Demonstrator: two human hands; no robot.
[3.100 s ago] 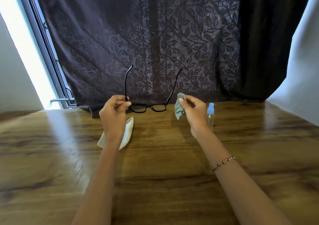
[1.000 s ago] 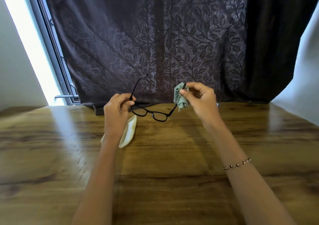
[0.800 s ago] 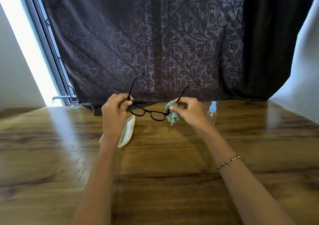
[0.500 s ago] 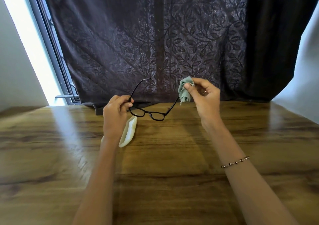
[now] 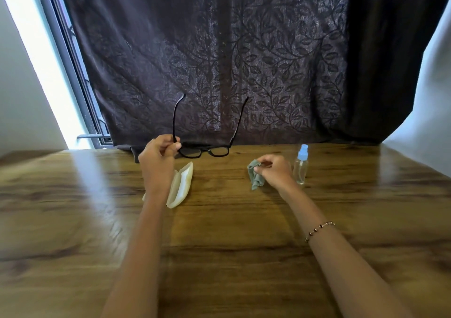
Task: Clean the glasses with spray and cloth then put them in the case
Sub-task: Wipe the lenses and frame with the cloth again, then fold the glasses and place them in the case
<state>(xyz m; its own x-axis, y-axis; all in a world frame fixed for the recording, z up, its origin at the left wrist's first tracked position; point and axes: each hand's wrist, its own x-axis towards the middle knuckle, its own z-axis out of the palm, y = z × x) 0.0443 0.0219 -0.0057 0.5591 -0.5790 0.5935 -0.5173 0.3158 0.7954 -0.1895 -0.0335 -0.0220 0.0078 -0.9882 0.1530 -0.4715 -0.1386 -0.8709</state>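
Black-framed glasses (image 5: 207,150) hang above the far side of the wooden table (image 5: 231,232), temples unfolded and pointing up. My left hand (image 5: 158,156) pinches them at the left hinge. My right hand (image 5: 274,169) is low over the table and grips a crumpled grey-green cloth (image 5: 255,177), apart from the glasses. A cream glasses case (image 5: 180,186) lies open on the table under my left wrist, partly hidden by it. A small clear spray bottle (image 5: 301,164) with a blue cap stands just right of my right hand.
A dark leaf-patterned curtain (image 5: 231,61) hangs along the table's far edge. A bright window frame (image 5: 73,73) runs up at the left. A pale wall (image 5: 427,98) closes in at the right. A beaded bracelet (image 5: 319,230) sits on my right wrist.
My right hand has come off the right temple and dropped with the cloth to the table beside the spray bottle. The left hand has levelled the glasses, temples now pointing up.
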